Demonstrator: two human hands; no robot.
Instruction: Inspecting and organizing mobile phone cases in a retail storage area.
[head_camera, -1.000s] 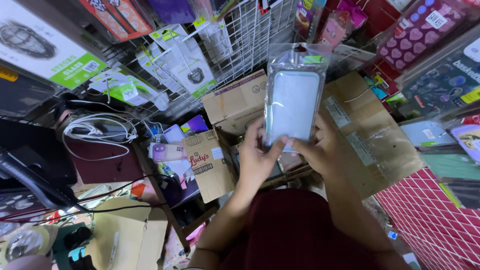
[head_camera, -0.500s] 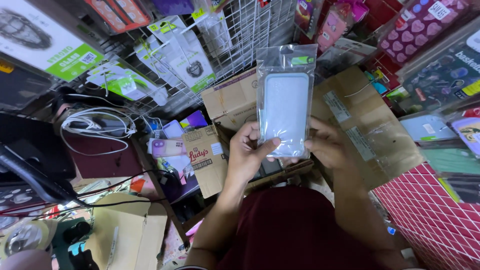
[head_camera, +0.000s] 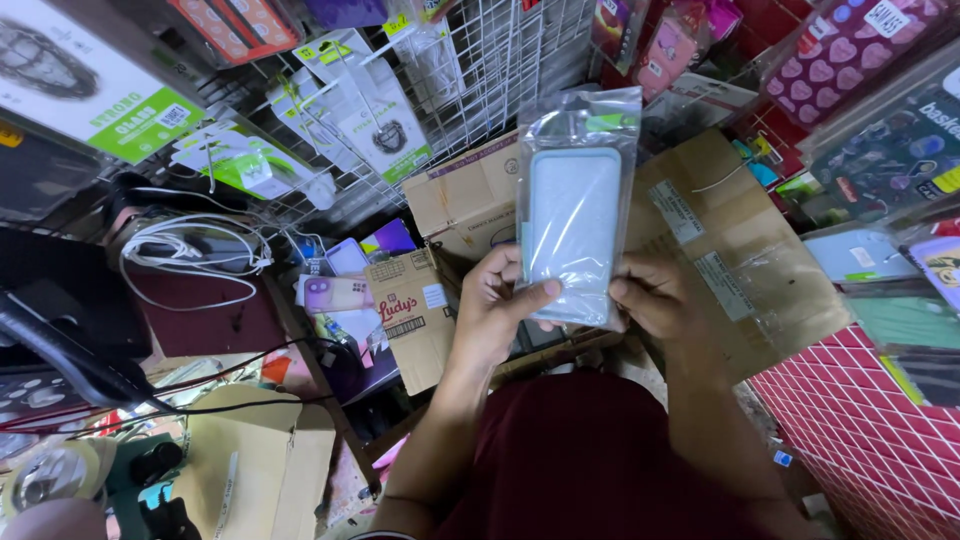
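A pale blue phone case sealed in a clear plastic bag stands upright in front of me, held by both hands at its lower end. My left hand pinches the bottom left corner with the thumb across the front. My right hand grips the bottom right edge. The bag's top has a small green sticker and a hanging hole.
Cardboard boxes lie behind the case, and a smaller printed box sits to the left. A white wire grid carries hanging packaged accessories. Loose phone cases, white cables and a red tiled surface surround me.
The bagged case has dropped slightly and shifted left in my hands. My right hand moved from the front of the bag to its bottom right edge.
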